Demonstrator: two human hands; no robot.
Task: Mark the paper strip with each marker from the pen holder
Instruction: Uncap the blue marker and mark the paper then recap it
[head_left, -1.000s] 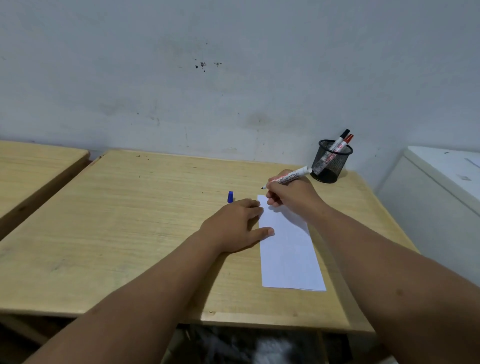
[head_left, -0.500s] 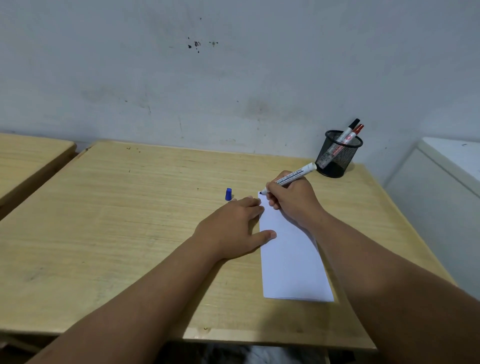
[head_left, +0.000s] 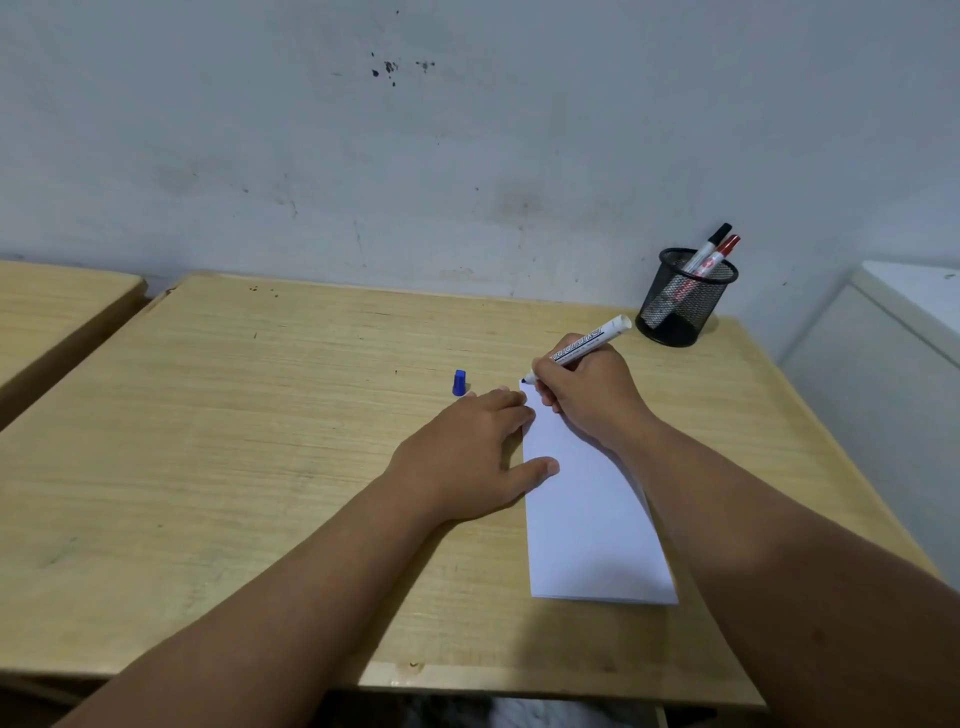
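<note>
Right hand gripped an uncapped marker, tip at the paper strip's far corner. Left hand lay flat, unclenched, pinning the strip's edge.

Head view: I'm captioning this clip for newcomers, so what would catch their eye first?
The right hand holding an uncapped marker, tip at the paper strip's far left corner. The left hand lies flat on the strip's left edge, a blue cap just beyond it. A mesh pen holder stands at the desk's far right.
</note>
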